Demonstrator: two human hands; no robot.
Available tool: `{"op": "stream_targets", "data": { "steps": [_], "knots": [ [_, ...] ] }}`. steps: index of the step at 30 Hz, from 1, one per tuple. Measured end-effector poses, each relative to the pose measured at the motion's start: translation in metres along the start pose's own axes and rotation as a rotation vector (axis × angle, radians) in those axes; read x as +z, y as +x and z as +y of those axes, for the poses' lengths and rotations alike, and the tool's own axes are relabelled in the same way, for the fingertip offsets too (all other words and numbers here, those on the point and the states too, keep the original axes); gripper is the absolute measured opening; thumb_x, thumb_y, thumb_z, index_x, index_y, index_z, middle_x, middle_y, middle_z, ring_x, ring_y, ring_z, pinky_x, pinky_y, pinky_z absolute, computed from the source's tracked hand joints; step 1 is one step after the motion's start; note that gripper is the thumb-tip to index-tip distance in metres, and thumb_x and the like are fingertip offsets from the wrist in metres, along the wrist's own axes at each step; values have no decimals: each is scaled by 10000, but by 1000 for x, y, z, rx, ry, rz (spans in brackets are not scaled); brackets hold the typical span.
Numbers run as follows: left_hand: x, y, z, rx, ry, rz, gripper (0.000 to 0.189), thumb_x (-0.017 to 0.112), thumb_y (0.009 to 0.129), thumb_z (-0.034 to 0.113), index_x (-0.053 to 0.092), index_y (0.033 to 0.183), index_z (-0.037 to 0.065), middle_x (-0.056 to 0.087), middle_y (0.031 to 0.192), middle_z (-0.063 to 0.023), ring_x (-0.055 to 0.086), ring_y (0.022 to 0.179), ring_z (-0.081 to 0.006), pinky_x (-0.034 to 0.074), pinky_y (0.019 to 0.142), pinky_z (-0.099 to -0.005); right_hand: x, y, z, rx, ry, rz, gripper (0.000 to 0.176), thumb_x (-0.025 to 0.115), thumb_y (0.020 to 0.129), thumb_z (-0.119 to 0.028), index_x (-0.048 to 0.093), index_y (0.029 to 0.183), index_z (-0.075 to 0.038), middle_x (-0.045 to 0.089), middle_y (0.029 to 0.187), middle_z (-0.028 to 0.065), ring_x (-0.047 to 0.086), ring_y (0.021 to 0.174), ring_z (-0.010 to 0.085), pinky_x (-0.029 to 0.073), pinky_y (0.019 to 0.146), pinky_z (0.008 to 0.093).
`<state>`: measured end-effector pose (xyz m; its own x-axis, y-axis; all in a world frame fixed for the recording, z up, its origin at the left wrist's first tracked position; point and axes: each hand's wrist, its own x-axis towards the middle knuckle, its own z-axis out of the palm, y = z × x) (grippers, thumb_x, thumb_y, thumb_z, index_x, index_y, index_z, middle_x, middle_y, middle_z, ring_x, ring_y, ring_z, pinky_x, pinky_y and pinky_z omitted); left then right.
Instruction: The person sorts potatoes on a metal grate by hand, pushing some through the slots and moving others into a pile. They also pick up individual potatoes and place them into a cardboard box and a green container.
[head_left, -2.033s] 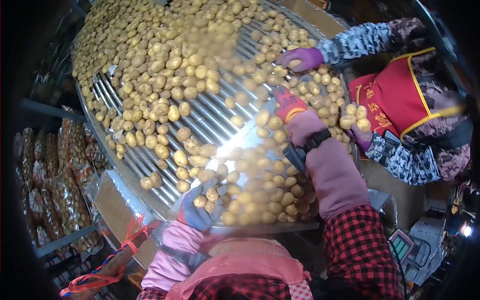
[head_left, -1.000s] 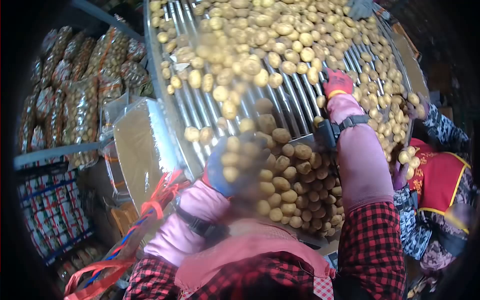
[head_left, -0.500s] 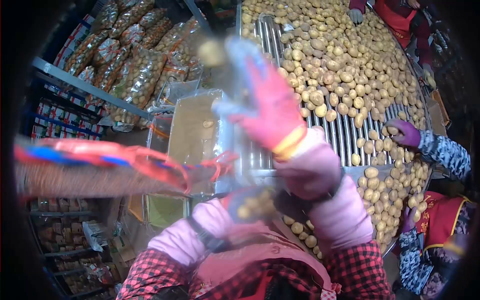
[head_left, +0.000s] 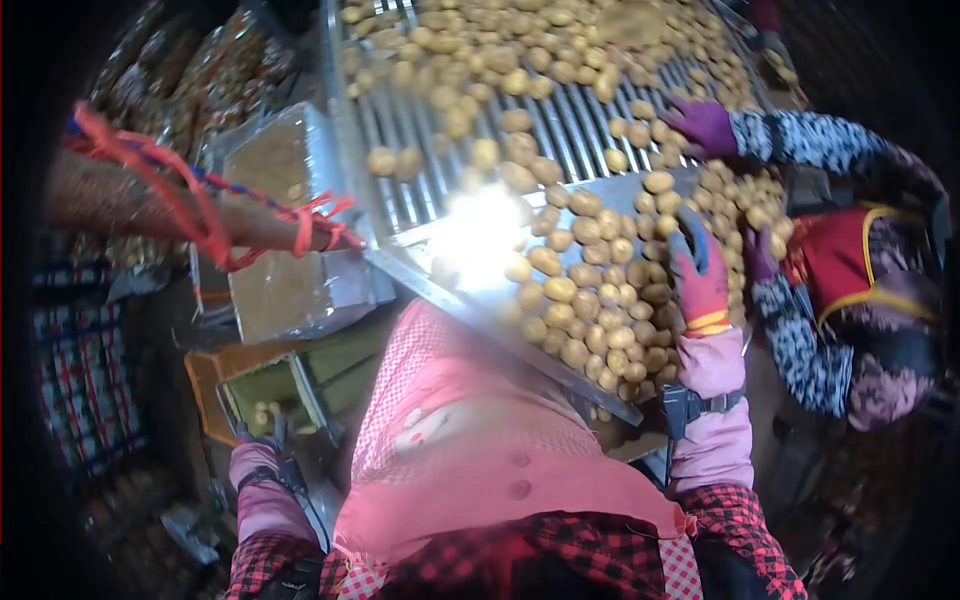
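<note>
My right hand [head_left: 701, 268], in a red glove with blue-grey fingers, is open with its fingers apart at the right side of a pile of potatoes [head_left: 600, 300]. The pile lies on a metal sorting table [head_left: 400, 235], on the flat part in front of the rollers. Down at the left, my left hand [head_left: 263, 432] has its dark-gloved fingers spread at the edge of a green-lined container [head_left: 262, 385]. A few small potatoes [head_left: 267, 412] show just beyond those fingertips.
A plastic-lined cardboard box [head_left: 285, 300] stands left of the table. A brown pole [head_left: 200, 210] wrapped in red cord juts in above it. At the right, a co-worker's purple-gloved hand [head_left: 705, 128] touches potatoes; the person wears a red apron [head_left: 835, 262]. Glare whitens the table's front corner.
My right hand has moved from above the cardboard box to the potatoes at right; a potato was airborne near it. My left hand, earlier holding small potatoes, moved down-left and opened. The view shifted.
</note>
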<state>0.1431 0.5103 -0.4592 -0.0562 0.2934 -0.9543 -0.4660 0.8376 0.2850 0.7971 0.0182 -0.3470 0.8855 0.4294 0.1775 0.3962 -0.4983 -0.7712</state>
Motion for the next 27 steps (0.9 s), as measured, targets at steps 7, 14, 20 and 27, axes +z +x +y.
{"op": "stream_targets", "data": {
  "steps": [7,14,20,27],
  "knots": [
    [153,-90,-118,-170,1043,-557,649,506,1021,545,549,1387,10,683,1235,-192,704,1044,-302,617,829,-392,-90,-142,59,371,-55,275,432,637,960,-142,589,1371,-18,659,1284,154,614,1205,246,464,1035,369],
    [307,-132,-315,569,1681,-1542,504,609,1002,277,532,1432,26,561,1426,-143,529,1319,-273,385,1140,-398,-71,-259,67,280,-325,209,368,636,985,-236,650,1307,-59,691,1207,134,670,1062,246,512,934,344],
    [296,-148,-456,1616,1891,-2457,637,674,880,387,534,1449,135,436,1524,-199,360,1423,-453,270,1176,-580,-42,-378,71,625,-181,325,356,617,997,-161,626,1342,-70,674,1001,15,584,812,84,503,728,273],
    [342,-118,-437,1899,2150,-2484,705,671,841,443,508,1469,167,441,1534,-146,373,1416,-429,309,1161,-567,-36,-461,-9,1084,-16,378,431,686,910,-304,652,1283,-89,690,1156,198,653,1108,372,504,971,432]
  ]
}}
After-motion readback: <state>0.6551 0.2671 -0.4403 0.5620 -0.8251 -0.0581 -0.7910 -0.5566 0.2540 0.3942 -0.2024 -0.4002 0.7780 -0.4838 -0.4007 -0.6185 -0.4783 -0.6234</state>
